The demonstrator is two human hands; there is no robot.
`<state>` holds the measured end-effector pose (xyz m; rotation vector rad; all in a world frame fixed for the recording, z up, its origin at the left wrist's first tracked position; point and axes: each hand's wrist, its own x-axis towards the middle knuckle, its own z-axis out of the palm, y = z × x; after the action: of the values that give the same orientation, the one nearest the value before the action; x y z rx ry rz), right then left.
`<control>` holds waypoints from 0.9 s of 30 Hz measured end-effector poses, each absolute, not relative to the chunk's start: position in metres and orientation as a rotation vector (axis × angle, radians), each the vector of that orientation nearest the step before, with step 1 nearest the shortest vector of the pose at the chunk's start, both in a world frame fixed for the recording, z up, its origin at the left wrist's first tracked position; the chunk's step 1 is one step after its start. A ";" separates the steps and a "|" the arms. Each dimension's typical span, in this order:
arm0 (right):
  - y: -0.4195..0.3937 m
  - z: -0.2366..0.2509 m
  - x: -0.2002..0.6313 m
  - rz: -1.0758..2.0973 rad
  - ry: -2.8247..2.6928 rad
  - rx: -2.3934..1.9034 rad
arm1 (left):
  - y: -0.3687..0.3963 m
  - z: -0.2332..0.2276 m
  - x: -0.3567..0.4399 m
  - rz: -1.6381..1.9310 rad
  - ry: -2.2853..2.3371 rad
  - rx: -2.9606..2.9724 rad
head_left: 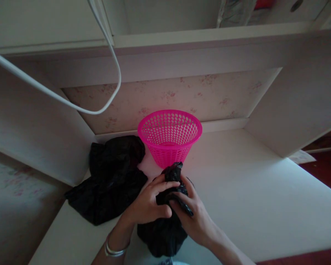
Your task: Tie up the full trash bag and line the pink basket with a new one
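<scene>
The fingers of the left hand (149, 204) curl over the gathered neck of a crumpled black plastic bag (165, 228), the thumb pressing along its side and the fingertips wrapped across the top of the bunch, so the hand is clasped on the plastic. The right hand (193, 217) meets it from the other side, its fingers laid over and pinching the same twisted neck just beside the left fingertips, the two hands touching or nearly so across the bag. Above the fingers a short tuft of the bag's neck sticks up free; below them the fuller body of the bag hangs down toward the near edge of the white tabletop (251, 191), resting on it. A thin silver bangle (114, 251) sits on the left wrist, just behind the hand. Just beyond the fingertips stands a bright pink round plastic basket with a perforated wall (169, 138), upright with its wide mouth open; the bag's tuft reaches its base, though whether they touch cannot be told. To the left of the left hand lies a loose heap of black plastic sheeting (110, 180), spread flat toward the table's corner. Further out, a white cable (71, 105) loops down in front of the pale flowered back wall (209, 95).
</scene>
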<state>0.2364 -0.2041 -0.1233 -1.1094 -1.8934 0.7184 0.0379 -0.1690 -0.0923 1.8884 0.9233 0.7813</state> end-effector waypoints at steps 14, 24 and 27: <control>-0.205 -0.108 0.261 0.710 -1.868 -0.952 | -0.177 -0.100 0.056 0.853 1.127 1.875; -0.209 -0.119 0.249 0.706 -1.977 -1.086 | -0.186 -0.089 0.061 0.737 1.106 2.206; -0.207 -0.124 0.238 0.644 -2.155 -1.021 | -0.189 -0.078 0.069 0.592 1.031 2.524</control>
<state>0.2385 -0.2067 -0.1238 -1.0211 -2.1552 0.6442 0.0694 -0.1891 -0.0782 2.5239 1.0307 0.5916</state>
